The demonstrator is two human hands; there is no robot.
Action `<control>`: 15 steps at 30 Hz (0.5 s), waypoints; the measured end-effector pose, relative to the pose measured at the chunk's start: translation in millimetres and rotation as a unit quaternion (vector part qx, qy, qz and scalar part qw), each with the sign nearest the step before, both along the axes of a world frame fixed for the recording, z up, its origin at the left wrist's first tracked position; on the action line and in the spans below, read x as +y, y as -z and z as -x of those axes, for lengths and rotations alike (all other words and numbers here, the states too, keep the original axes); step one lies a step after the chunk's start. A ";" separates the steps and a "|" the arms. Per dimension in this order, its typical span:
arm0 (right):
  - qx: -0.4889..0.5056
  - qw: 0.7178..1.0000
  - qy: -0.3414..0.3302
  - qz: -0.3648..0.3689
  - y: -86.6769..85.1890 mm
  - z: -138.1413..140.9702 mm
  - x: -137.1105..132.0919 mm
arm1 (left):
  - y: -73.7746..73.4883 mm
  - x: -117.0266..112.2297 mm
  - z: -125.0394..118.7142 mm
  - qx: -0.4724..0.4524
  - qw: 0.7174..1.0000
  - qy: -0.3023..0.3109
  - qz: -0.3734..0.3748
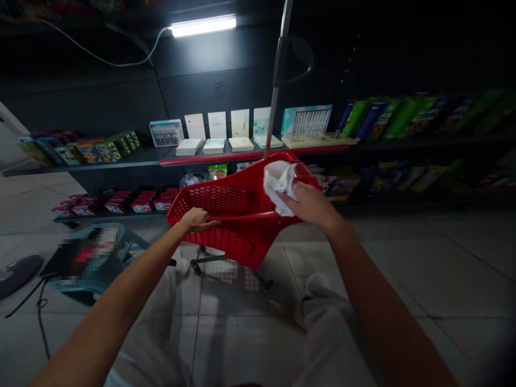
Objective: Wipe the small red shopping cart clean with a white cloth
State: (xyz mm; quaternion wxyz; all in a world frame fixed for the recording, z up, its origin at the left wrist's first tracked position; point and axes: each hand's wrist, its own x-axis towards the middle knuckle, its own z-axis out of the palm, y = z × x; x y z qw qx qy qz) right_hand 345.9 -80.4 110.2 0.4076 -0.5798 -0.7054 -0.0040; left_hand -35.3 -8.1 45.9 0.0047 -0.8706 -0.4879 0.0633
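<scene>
The red shopping basket [258,239] is showing smooth, glossy plastic, its sides perforated. The crumpled white wipe [278,183] is looking soft and matt; whether cloth or paper, the view is not settling. The upright pole [273,115] is gleaming like smooth bare metal, while its loop grip [281,62] is resembling dark plastic. The shelf's back panel [193,88] is carrying a dull, painted-looking sheen. The paper booklets [217,126] are appearing smooth, the floor tiles [237,344] are faintly reflecting light, and the trousers [149,322] are showing matt, creased cloth.
</scene>
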 end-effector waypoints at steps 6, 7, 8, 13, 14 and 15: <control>-0.117 0.980 -0.159 0.040 -8.9 37.9 -31.7 | 5.1 10.5 27.3 -0.013 1.000 -0.022 -0.004; -0.115 0.976 -0.181 0.035 -10.5 40.2 -35.7 | 6.0 12.5 31.6 -0.015 0.999 -0.027 -0.015; -0.117 0.972 -0.203 0.035 -12.7 41.8 -38.7 | 7.0 14.5 35.6 -0.018 0.999 -0.034 -0.027; -0.187 0.936 -0.280 0.100 -31.7 48.9 -43.6 | 14.8 20.3 52.8 -0.067 0.986 -0.147 -0.036; -0.201 0.931 -0.282 0.115 -35.1 51.5 -44.0 | 16.3 20.5 56.3 -0.085 0.981 -0.170 -0.026; -0.212 0.928 -0.279 0.126 -37.8 54.7 -44.6 | 17.4 20.4 59.6 -0.103 0.977 -0.185 -0.014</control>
